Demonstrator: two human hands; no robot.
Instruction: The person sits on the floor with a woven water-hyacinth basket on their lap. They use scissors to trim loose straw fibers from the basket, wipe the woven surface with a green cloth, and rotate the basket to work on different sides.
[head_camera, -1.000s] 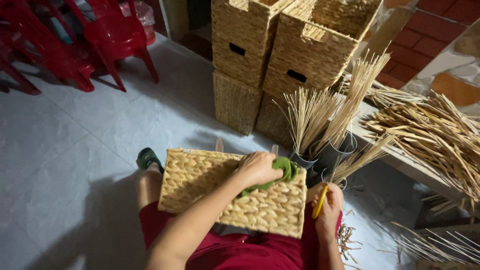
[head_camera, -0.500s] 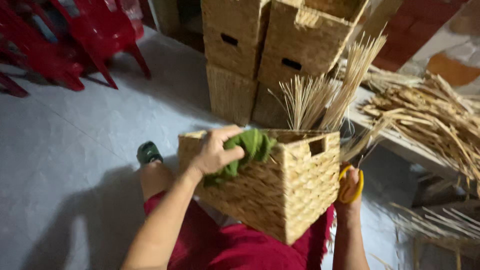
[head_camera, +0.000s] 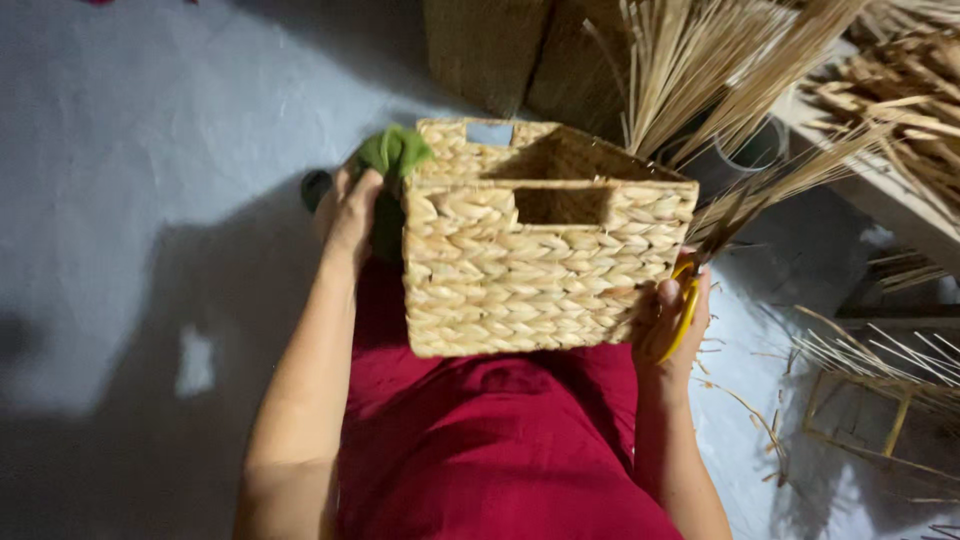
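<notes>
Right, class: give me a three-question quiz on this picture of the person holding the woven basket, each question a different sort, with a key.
1. True or false: the woven basket rests on the person's lap, opening upward.
2. What does the left hand press against the basket's side? A) green cloth B) red chair C) metal tin
3. Fill in: the right hand holds ______-handled scissors beside the basket.

Key: 1 true; 2 A, the green cloth; 3 yellow.
</notes>
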